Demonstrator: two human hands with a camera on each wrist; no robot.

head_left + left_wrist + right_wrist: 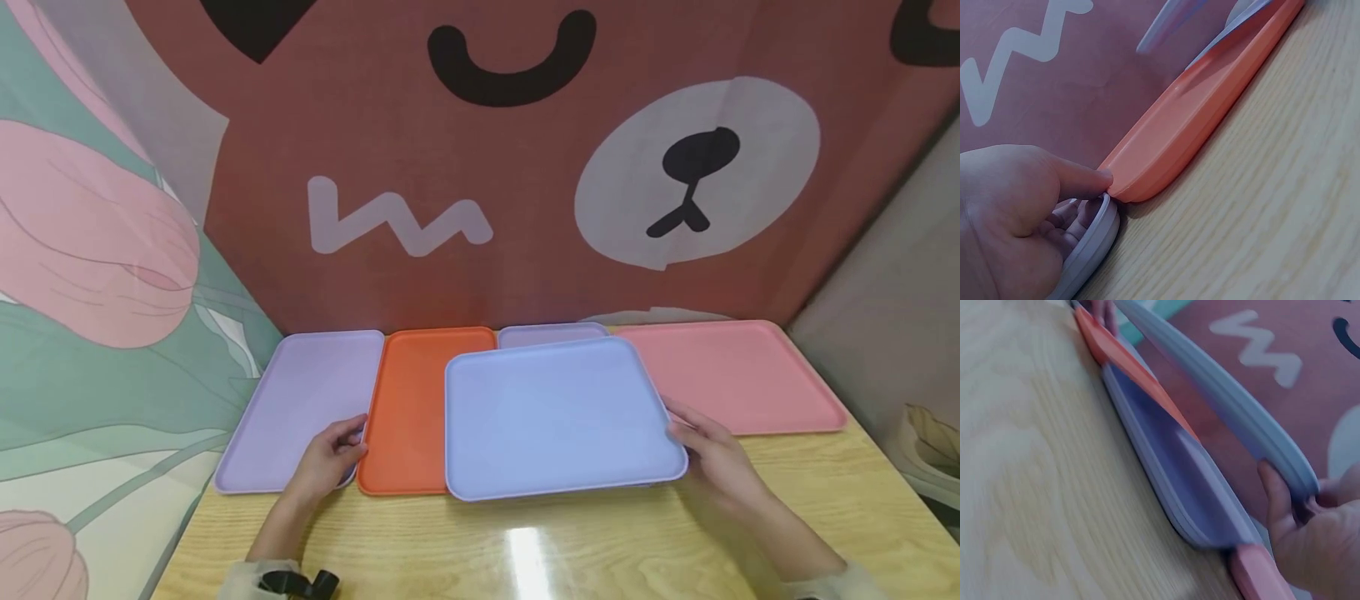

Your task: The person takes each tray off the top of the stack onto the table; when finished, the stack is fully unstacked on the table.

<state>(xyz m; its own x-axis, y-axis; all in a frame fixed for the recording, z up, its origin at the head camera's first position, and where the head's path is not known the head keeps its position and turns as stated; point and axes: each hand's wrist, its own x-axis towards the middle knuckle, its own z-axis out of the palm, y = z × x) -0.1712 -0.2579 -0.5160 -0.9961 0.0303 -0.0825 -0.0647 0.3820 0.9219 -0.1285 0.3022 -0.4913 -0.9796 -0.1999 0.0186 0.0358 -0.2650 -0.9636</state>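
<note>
A light blue tray [562, 417] is held raised and tilted by my right hand [716, 458], which grips its right edge between thumb and fingers. Under it lies a purple tray [1160, 450], largely hidden in the head view. On the left, my left hand [326, 458] rests where another purple tray [307, 383] meets an orange tray [408, 400]. In the left wrist view its thumb touches the orange tray's near corner, while the other fingers reach over the purple rim. The blue tray overlaps the orange tray's right part in the head view.
At the right end of the row lies a pink tray [735, 375]. All these trays stand along the back of a wooden table [420, 550], against a wall hanging [525, 183] with a bear face. A beige container [930, 442] is beyond the table's right edge.
</note>
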